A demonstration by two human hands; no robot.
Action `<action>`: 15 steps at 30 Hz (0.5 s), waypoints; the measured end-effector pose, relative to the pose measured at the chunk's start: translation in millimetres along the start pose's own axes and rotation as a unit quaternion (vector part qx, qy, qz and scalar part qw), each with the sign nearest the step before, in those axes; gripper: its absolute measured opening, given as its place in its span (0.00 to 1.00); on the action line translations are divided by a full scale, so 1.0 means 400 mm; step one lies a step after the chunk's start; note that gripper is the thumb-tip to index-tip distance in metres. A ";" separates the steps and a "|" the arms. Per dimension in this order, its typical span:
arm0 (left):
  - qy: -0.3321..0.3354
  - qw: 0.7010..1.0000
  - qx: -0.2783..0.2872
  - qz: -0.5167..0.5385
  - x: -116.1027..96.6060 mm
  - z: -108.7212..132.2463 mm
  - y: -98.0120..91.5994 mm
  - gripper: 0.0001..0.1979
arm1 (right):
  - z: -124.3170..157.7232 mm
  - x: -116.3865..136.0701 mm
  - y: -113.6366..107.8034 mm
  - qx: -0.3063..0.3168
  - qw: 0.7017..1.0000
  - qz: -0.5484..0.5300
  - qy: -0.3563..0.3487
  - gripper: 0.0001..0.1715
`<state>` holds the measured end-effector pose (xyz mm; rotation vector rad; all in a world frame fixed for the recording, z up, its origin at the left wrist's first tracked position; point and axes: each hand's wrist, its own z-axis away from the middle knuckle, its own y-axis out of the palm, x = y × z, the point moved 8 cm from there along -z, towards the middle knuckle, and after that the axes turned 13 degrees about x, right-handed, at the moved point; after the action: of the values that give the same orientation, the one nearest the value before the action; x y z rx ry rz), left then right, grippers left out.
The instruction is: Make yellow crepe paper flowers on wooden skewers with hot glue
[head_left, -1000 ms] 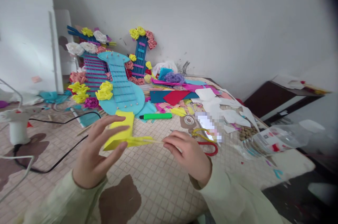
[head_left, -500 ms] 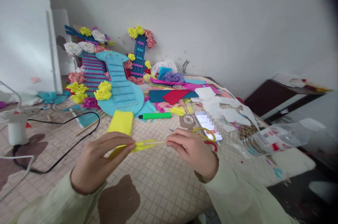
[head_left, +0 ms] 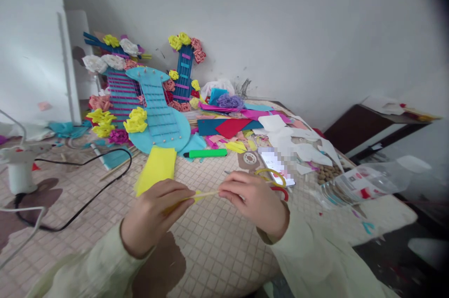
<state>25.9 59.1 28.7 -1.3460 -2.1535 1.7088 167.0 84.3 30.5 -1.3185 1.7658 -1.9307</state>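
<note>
A thin wooden stick (head_left: 210, 193) stretches level between my hands above the table. My right hand (head_left: 254, 204) pinches its right end between thumb and fingers. At the other end my left hand (head_left: 154, 216) is closed around a piece of yellow crepe paper (head_left: 198, 197) that lies along the stick; most of this paper is hidden by the fingers. Just behind my left hand a yellow paper sheet (head_left: 156, 167) rests on the table. Partly covered by my right hand are scissors with a yellow handle loop (head_left: 277, 175) and a red one.
Behind stand a light-blue guitar-shaped board (head_left: 159, 115) and paper-flower decorations. A green marker (head_left: 206, 153), a tape roll (head_left: 249, 160) and a phone (head_left: 271, 162) lie mid-table. A glue gun (head_left: 19, 167) with a black cord occupies the left, a clear plastic bottle (head_left: 368, 183) the right.
My left hand has slid right along the stick, closer to my right hand, so less yellow paper shows between them. The right hand has hardly moved.
</note>
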 end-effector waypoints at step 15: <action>-0.038 0.998 0.013 0.045 0.015 0.009 0.017 0.05 | -0.020 -0.043 -0.006 0.078 0.991 -0.091 0.064 0.04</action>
<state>24.3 60.5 19.1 -1.4144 -2.1318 1.8430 172.1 102.2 25.6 -1.3705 1.5559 -2.2489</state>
